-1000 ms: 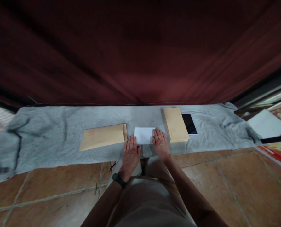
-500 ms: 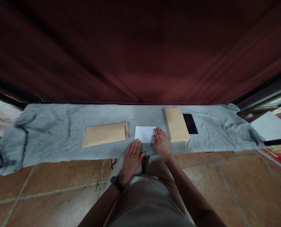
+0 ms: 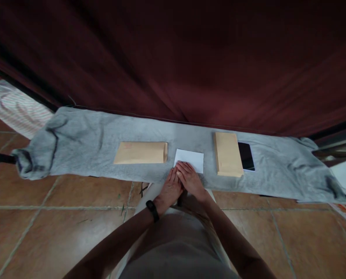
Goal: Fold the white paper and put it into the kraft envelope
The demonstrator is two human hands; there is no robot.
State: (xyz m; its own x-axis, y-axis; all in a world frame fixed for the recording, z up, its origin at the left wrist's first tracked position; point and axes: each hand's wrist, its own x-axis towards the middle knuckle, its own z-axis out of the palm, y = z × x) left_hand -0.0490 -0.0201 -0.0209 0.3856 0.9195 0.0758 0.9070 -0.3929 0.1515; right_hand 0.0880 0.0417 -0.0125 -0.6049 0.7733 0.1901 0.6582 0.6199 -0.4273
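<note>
A white sheet of paper (image 3: 195, 159), seemingly folded, lies in front of me on a narrow bench covered with grey cloth (image 3: 187, 135). My right hand (image 3: 189, 179) rests flat across the paper's near left part, fingers stretched out. Beside it my left hand (image 3: 170, 189), with a black band on the wrist, lies flat at the paper's lower left corner; the two hands touch. To the left is a single brown envelope (image 3: 140, 152), its flap end toward the paper. A stack of brown envelopes (image 3: 228, 154) sits to the right.
Partly under the envelope stack is a dark-screened phone or tablet (image 3: 246, 156). A dark red curtain (image 3: 173, 77) hangs along the bench's far edge. Striped cloth (image 3: 16, 106) lies at the far left. Tiled floor (image 3: 82, 221) shows below.
My right hand has moved left across the paper and now meets my left hand at its left end. The whole view has turned slightly.
</note>
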